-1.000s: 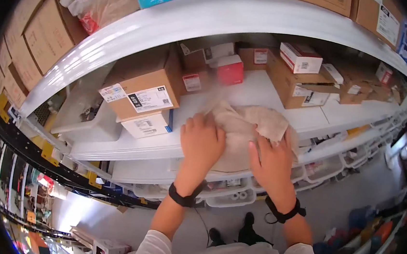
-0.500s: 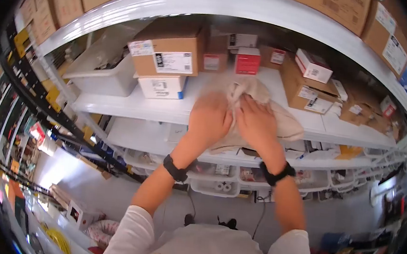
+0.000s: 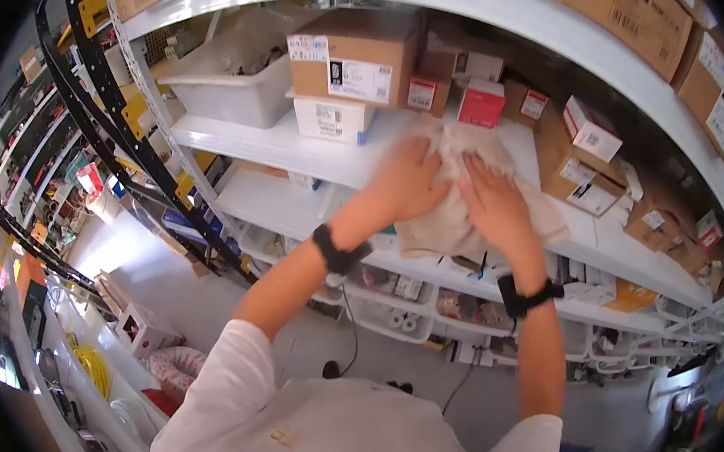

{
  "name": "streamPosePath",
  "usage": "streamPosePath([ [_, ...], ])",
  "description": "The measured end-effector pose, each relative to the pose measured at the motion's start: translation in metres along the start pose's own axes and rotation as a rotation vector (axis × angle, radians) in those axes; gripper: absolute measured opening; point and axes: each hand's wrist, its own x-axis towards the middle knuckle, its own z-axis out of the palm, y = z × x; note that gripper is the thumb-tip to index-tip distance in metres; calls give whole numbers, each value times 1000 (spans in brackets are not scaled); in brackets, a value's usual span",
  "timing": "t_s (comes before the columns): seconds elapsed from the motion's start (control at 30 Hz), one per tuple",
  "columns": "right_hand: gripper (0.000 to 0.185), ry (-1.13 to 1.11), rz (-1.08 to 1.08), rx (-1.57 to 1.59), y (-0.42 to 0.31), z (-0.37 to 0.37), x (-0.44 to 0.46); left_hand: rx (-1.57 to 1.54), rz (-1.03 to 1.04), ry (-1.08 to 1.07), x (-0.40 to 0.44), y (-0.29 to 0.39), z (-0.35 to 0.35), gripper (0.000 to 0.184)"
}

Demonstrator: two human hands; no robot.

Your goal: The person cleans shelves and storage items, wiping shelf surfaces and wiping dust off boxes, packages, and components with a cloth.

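Where a brown box (image 3: 386, 52) sits on a white box (image 3: 328, 121), probably to save room, the left hand (image 3: 405, 181) meets the cloth (image 3: 439, 228), its blurred fingers' grip unclear. The right hand (image 3: 503, 212) spreads its fingers over the cloth, apparently pressing it against the shelf (image 3: 300, 147), whose front edge it overhangs.

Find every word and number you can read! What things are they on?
None is clear enough to quote.
Big cardboard box on the shelf: labels, too blurred.
White box under it: print too small.
Small red box: unreadable.
Red-and-white box: unreadable.
Cardboard box at upper right: dark print, too blurred.
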Motion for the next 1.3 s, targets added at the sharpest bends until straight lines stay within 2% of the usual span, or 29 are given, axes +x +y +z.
streamPosePath([
  [0.1,60,-95,72,46,8,-31,-24,-98,-64,92,-14,1,-18,48],
  [0.17,59,-181,168,68,25,-34,-14,-32,-148,17,-1,4,-8,48],
  [0.3,59,-26,126,-95,24,16,21,28,-274,-68,25,17,11,49],
  [0.4,58,82,5,-85,10,24,12,73,-220,-130,12,17,-1,52],
  [0.47,57,101,-53,-26,-5,-5,-12,38,-170,-77,-13,19,-22,53],
  [0.57,54,-5,21,3,0,-35,-33,4,-130,18,-37,19,-51,54],
  [0.67,52,-17,40,-21,6,-21,-15,-22,-189,25,-32,20,-42,54],
  [0.8,51,174,-39,-99,-20,17,11,47,-361,-27,-6,23,-2,54],
  [0.87,50,204,-53,-53,-29,12,10,46,-300,86,-19,22,-5,53],
  [0.97,48,140,-125,-16,-19,-12,-20,38,-204,152,-44,9,-32,50],
  [1.07,50,-195,137,-91,2,-30,-14,27,-158,143,-45,-1,-43,48],
  [1.17,49,-315,259,214,-26,-50,24,18,-245,99,-25,10,-30,48],
  [1.27,47,42,-52,-1,-28,19,39,41,-251,140,-24,15,-20,44],
  [1.3,47,50,-80,21,-28,19,34,53,-238,176,-23,12,-19,43],
])
